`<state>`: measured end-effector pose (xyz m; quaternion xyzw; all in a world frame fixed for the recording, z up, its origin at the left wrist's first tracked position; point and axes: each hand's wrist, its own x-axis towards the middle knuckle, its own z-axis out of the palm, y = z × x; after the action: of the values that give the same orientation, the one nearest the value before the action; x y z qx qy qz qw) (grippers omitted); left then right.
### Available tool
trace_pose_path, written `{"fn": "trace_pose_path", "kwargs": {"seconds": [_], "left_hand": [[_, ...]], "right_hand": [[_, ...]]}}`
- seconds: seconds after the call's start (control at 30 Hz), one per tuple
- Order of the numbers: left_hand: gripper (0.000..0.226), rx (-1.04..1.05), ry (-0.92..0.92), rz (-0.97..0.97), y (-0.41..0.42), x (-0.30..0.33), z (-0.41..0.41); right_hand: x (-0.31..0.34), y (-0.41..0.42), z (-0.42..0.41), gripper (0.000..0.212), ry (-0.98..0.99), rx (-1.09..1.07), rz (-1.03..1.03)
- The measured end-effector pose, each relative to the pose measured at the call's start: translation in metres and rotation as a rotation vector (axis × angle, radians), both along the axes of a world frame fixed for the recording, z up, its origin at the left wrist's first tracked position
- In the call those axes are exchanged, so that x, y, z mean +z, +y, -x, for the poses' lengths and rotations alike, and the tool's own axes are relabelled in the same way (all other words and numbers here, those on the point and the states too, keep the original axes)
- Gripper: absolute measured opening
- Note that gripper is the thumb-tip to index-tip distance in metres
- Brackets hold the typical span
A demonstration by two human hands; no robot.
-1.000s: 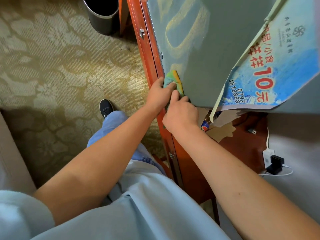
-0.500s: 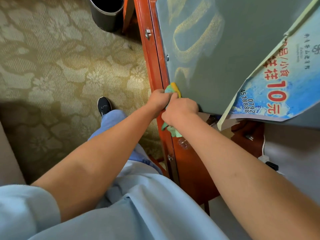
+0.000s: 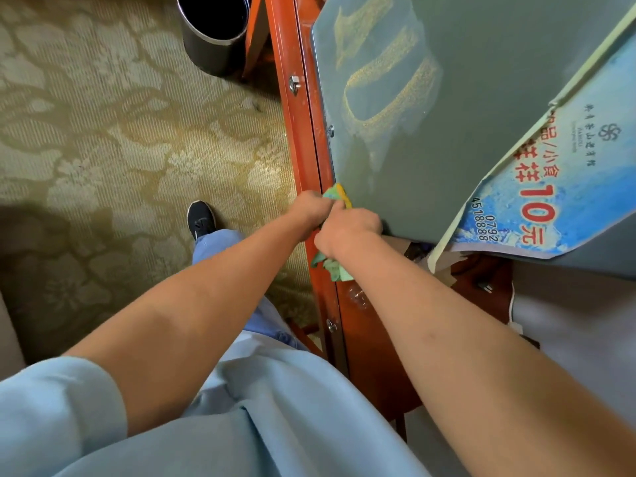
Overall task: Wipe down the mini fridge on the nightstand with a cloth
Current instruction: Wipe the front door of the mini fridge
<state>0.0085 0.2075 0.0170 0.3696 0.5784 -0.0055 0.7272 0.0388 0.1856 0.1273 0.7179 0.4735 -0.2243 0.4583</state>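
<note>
Both hands are bunched on the cloth (image 3: 339, 196) at the near corner of the mini fridge (image 3: 481, 80) top: the left hand (image 3: 309, 210) pinches its upper end, the right hand (image 3: 347, 228) grips the middle, a tail hanging below over the red wooden table (image 3: 361, 339) edge. Step in hand looks like regathering the cloth, not wiping. Next move likely calls for flattening it onto the grey top and sweeping toward the poster (image 3: 550, 187).
</note>
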Motion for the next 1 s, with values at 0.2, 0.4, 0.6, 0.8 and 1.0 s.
{"fn": "trace_pose_path", "kwargs": {"seconds": [0.2,0.4,0.6,0.8,1.0], "left_hand": [[0.017,0.091,-0.037,-0.152,0.009,0.041,-0.004],[0.033,0.236,-0.196,-0.339,0.045,0.091,-0.006],[0.022,0.077,-0.030,-0.179,-0.006,0.046,-0.003],[0.010,0.061,-0.012,-0.074,-0.037,0.044,-0.003],[0.029,0.117,-0.051,-0.418,0.032,0.113,-0.003]], "right_hand": [[0.048,0.004,-0.006,0.069,-0.039,0.060,-0.108],[0.096,0.011,0.002,0.062,-0.084,0.099,-0.388],[0.044,-0.020,-0.004,0.064,-0.027,0.014,-0.174],[0.037,-0.040,-0.005,0.066,-0.049,-0.009,-0.046],[0.090,0.000,0.002,0.059,-0.102,-0.013,-0.373]]}}
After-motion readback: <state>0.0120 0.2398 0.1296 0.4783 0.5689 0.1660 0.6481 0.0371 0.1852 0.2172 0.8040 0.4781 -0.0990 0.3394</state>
